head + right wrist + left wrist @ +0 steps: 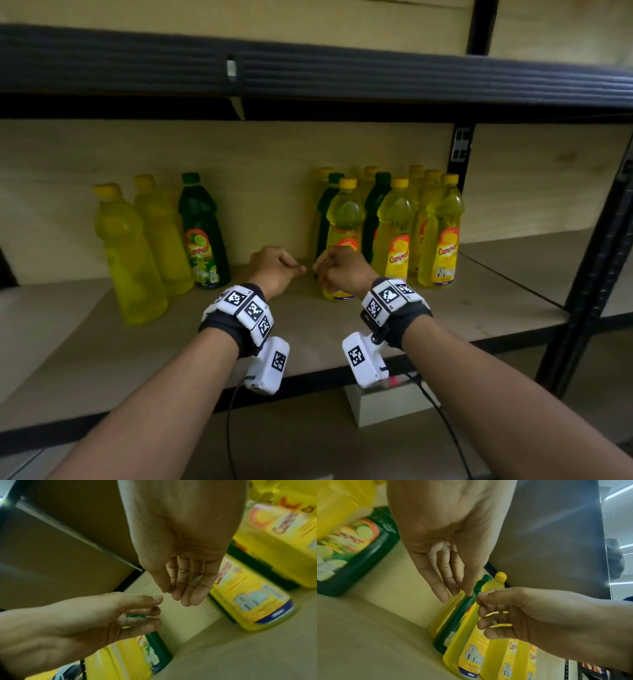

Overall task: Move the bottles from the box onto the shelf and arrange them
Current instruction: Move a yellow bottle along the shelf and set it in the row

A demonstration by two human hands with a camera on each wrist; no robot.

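Already both hands are empty: left hand [274, 270] and right hand [344, 270] hover with fingers loosely extended over the shelf [85, 349]; beyond, bottles stand at 10 [203, 233] and 2 o'clock [442, 233]; no box visible, likely only tidying left

Two empty hands [180, 561] near bottles [252, 601]

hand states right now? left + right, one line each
Left hand: open, fingers relaxed, holding nothing, in the gap between the bottle groups.
Right hand: open, fingers straight, holding nothing, close to the left hand's fingertips.
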